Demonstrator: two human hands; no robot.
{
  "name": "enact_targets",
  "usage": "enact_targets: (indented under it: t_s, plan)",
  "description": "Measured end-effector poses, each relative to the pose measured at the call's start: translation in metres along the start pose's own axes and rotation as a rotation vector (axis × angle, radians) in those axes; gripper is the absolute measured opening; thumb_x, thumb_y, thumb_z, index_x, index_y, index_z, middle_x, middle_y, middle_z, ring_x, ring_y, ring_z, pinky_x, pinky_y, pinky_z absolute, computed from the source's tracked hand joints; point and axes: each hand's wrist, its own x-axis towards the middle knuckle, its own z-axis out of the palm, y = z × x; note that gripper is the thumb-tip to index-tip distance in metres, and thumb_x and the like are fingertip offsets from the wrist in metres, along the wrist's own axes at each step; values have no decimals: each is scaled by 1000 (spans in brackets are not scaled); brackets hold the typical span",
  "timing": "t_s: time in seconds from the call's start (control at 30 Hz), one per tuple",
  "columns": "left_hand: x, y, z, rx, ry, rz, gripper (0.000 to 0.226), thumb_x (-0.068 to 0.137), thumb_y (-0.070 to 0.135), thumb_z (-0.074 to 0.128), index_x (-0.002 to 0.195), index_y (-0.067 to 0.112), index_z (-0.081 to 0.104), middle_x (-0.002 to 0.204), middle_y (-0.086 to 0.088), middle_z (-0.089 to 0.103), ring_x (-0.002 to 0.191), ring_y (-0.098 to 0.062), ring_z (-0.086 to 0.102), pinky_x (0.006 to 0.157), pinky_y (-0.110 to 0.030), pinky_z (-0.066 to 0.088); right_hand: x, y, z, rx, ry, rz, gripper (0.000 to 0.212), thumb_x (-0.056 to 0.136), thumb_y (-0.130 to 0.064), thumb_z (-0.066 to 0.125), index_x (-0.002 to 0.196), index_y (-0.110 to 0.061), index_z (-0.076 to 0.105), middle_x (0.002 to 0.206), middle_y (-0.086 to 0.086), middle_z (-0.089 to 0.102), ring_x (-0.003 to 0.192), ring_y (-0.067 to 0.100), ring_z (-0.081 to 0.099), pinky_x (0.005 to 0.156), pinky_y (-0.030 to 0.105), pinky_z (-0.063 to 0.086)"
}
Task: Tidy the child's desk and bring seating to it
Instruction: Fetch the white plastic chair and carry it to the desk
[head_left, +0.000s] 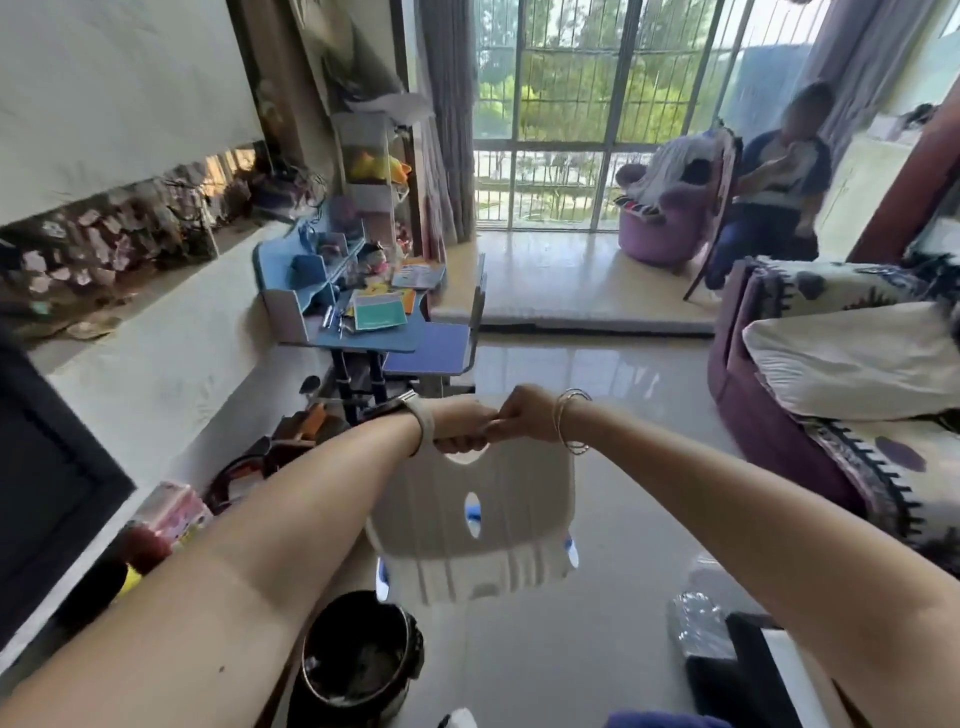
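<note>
Stool (470, 525), white plastic, hanging seat-face toward camera, long axis vertical; left hand (462, 428) and right hand (522, 415) both grip its top edge.

Both hands, left (462, 428) and right (522, 415), grip the top edge of a white stool (467, 525), held above the glossy floor (597, 597). Ahead stands a cluttered blue desk (363, 338) beside its chair (434, 351).

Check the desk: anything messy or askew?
Yes. Books and papers lie scattered and overlapping on the blue desk. The stool is off the floor in both hands, short of the desk.
</note>
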Motion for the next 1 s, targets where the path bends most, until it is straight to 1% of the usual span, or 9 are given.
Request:
enact_targets:
  t_s: [0.13, 0.2, 0.27, 0.33, 0.47, 0.6, 0.77, 0.9, 1.0]
  plan:
    - [102, 16, -90, -24, 13, 25, 41, 97, 30, 37, 58, 16, 34, 37, 2, 32, 30, -10, 23, 41, -12, 19, 112, 30, -56, -1, 24, 64, 39, 87, -32, 65, 57, -10, 53, 54, 1, 35, 56, 16, 32, 47, 22, 25]
    - [146, 29, -138, -76, -24, 2, 47, 96, 35, 40, 53, 18, 30, 35, 2, 29, 30, -10, 20, 42, -12, 15, 168, 46, -87, -39, 39, 76, 35, 89, -38, 61, 74, -7, 68, 66, 8, 50, 68, 20, 43, 52, 20, 32]
    - [195, 37, -182, -137, -46, -38, 48, 93, 43, 44, 54, 20, 29, 38, 5, 27, 37, -10, 19, 44, -15, 12, 231, 67, -114, -122, 39, 67, 43, 89, -49, 56, 101, -12, 73, 90, 11, 63, 89, 24, 54, 76, 29, 45]
    - [248, 40, -221, -225, -37, -87, 46, 93, 41, 43, 56, 21, 26, 37, 7, 25, 35, -8, 18, 44, -13, 11, 298, 92, -135, -203, 19, 67, 47, 87, -57, 52, 110, -21, 71, 105, 10, 64, 104, 26, 54, 93, 37, 44]
    - [361, 36, -293, -394, -32, -172, 47, 97, 40, 39, 57, 22, 24, 37, 8, 23, 28, -6, 16, 42, -7, 11, 442, 141, -171, -275, -99, -4, 49, 90, -49, 54, 113, -8, 68, 98, 12, 66, 85, 24, 56, 78, 31, 45]
    - [455, 27, -360, -535, -20, -234, 45, 99, 38, 34, 58, 23, 21, 38, 8, 21, 28, -6, 14, 47, -10, 7, 563, 179, -203, -122, -256, -141, 38, 92, -34, 57, 114, -5, 67, 116, 17, 66, 90, 21, 54, 92, 33, 46]
    - [541, 14, -427, -623, 24, -313, 41, 98, 34, 31, 59, 23, 21, 39, 6, 20, 31, -7, 13, 53, -19, 6, 683, 202, -227, -332, -313, -230, 47, 93, -49, 49, 112, -9, 65, 99, 10, 61, 86, 17, 46, 80, 32, 39]
    - [610, -12, -468, -704, 24, -425, 46, 97, 48, 35, 60, 25, 19, 38, 7, 20, 28, -7, 13, 51, -17, 6, 778, 233, -218, -206, -352, -286, 40, 91, -44, 55, 105, -8, 68, 98, 11, 64, 83, 15, 45, 70, 23, 33]
    - [664, -42, -491, -718, 77, -488, 52, 93, 55, 42, 57, 23, 23, 38, 6, 21, 28, -8, 13, 48, -10, 11, 848, 250, -199, -137, -399, -316, 41, 88, -43, 60, 113, -11, 67, 104, -2, 63, 87, 12, 43, 65, 17, 31]
